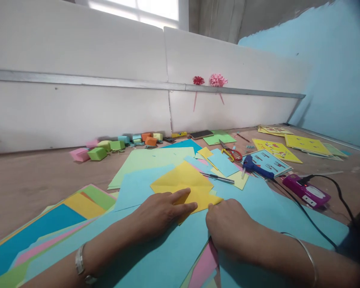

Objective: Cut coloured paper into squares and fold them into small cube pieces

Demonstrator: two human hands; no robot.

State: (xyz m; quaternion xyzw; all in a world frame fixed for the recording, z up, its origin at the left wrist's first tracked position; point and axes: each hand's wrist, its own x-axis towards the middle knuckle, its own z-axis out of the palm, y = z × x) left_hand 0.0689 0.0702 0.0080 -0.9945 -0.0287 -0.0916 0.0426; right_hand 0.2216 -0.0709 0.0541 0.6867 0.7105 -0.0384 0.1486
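Observation:
A yellow sheet of paper (183,178) with fold creases lies on light blue sheets in front of me. My left hand (165,208) rests on its near left part, fingers stretched out and pressing it flat. At the near right corner, my right hand (229,224) is closed, with thumb and fingers against the folded paper edge. Just beyond the paper lies a thin craft knife or pen (217,178). Red-and-yellow scissors (231,154) and a blue glue gun (256,167) are farther right.
Colored paper sheets (48,228) are stacked at left. Small paper cubes (97,154) line the wall. A purple power strip (306,191) with a black cord sits at right, near yellow cards (276,150). A dark phone (201,134) lies at the back. Two paper flowers (218,80) hang above.

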